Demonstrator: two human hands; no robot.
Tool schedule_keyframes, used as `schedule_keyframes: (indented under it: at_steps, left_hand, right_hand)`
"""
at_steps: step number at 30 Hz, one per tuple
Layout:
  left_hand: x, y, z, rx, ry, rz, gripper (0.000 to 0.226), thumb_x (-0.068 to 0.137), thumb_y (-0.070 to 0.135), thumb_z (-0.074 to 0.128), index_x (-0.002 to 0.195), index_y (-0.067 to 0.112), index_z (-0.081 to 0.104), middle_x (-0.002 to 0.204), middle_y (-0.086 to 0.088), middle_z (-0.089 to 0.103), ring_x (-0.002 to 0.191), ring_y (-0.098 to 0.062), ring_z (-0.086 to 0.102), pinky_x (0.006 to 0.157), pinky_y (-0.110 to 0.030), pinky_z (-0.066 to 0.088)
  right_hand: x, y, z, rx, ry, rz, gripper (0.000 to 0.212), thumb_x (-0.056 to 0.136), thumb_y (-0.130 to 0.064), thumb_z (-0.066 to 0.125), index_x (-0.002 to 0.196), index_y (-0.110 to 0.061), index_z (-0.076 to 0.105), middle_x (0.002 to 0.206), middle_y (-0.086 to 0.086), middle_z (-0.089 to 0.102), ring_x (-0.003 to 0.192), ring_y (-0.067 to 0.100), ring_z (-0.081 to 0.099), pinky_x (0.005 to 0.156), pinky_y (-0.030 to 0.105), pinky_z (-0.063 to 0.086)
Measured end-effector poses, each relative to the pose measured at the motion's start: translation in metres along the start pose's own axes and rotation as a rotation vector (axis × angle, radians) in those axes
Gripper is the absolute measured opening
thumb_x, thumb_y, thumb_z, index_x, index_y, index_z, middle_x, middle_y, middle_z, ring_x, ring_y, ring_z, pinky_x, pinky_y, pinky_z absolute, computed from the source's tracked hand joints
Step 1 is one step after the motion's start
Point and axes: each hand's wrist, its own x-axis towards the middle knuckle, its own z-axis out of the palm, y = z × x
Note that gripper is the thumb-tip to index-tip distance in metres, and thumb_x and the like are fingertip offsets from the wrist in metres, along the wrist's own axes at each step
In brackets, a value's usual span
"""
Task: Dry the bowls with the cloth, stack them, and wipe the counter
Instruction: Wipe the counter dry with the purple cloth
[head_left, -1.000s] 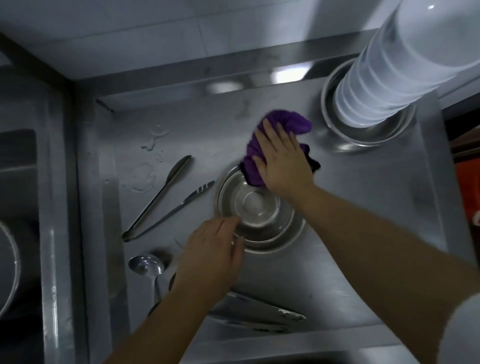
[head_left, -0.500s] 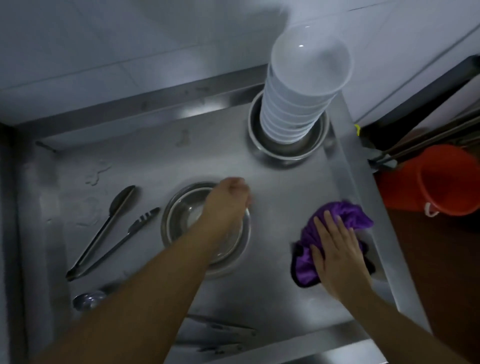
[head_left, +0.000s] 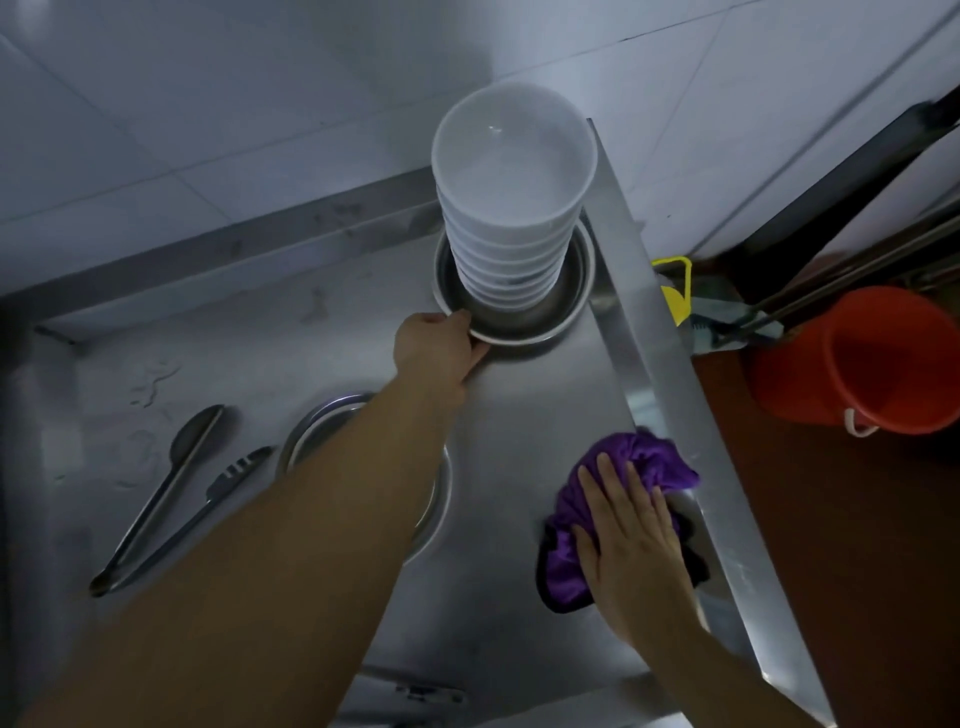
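Observation:
A tall stack of white bowls (head_left: 511, 182) stands inside a steel basin (head_left: 566, 317) at the back right of the steel counter (head_left: 519, 415). My left hand (head_left: 436, 345) grips the near left rim of that basin. A second set of steel bowls (head_left: 322, 431) sits mid-counter, mostly hidden under my left forearm. My right hand (head_left: 631, 540) presses flat on the purple cloth (head_left: 639, 457), which lies bunched against the counter's raised right edge.
Long steel tongs (head_left: 171, 499) lie at the left, near water marks (head_left: 150, 384). More utensils (head_left: 410, 693) lie at the front edge. An orange bucket (head_left: 872, 358) stands on the floor to the right, past the counter edge. A tiled wall rises behind.
My left hand left the mid-counter steel bowls and reached back to the rim of the basin under the white stack. My right hand stayed pressed on the cloth at the counter's right edge.

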Motion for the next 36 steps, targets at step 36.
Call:
schedule_keyframes:
  at_steps: [36]
  left_hand:
    - [0.041,0.038,-0.195,0.213,0.105,0.176,0.013,0.09,0.014,0.073,0.099,0.005,0.074,0.095,-0.02,0.08,0.091,-0.035,0.08,0.086,-0.05,0.065]
  right_hand:
    - [0.111,-0.059,-0.015,-0.005,-0.053,0.097,0.069,0.109,-0.05,0.029,0.165,-0.01,0.028,0.172,0.018,0.025,0.158,0.042,0.024,0.13,0.057,0.019]
